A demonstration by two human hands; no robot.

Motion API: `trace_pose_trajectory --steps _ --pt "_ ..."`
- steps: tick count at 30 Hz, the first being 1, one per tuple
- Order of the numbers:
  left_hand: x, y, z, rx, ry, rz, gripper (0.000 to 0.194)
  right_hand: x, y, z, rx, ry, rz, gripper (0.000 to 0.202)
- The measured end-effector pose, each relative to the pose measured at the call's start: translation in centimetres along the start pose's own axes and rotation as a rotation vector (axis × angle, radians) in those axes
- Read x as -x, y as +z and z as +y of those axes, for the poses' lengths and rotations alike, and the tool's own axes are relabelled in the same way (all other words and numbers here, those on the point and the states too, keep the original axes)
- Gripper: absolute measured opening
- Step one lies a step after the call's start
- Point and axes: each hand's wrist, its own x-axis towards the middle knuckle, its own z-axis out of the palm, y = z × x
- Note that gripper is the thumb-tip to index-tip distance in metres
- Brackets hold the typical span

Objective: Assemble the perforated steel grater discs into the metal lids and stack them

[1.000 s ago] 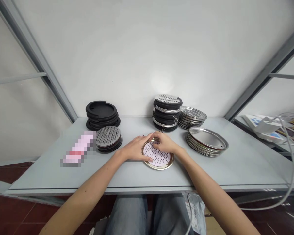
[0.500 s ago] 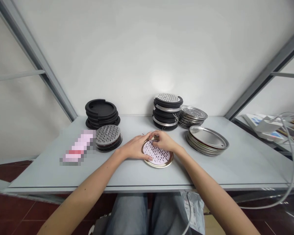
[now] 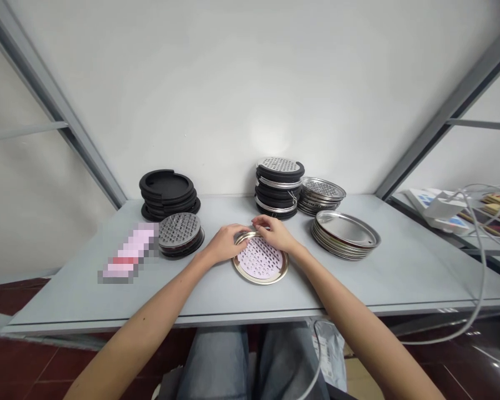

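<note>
L hand (image 3: 226, 244) & R hand (image 3: 277, 234) part-curled at far rim of metal tray (image 3: 282, 270) on table (image 3: 216, 297), firm hold unclear; perf. disc (image 3: 259, 262) inside might tilt/shift if pressed unevenly.

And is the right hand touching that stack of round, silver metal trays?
Apart: the head view shows grey tabletop between the right hand and the stack of round, silver metal trays.
</note>
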Motion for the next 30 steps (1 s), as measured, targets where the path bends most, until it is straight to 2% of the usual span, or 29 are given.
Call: trace_pose_trajectory --steps 9,17,24,30 --pt "-0.7 -1.2 -1.1 0.039 0.082 -0.133 0.026 -0.1 0.4 0.7 -0.016 0.021 -0.048 0.021" --pt "-1.1 -1.2 -1.8 -0.052 0.148 -0.142 0.019 -0.1 0.4 0.3 0.019 0.005 -0.065 0.02" --pt "-1.7 -1.6 -1.9 -0.279 0.277 -0.141 0.019 0.0 0.4 0.2 0.027 -0.006 -0.064 0.019" --pt "-1.7 -1.7 -1.8 -0.371 0.331 -0.139 0.022 0.1 0.3 -0.2 0.04 -0.006 -0.075 0.02"
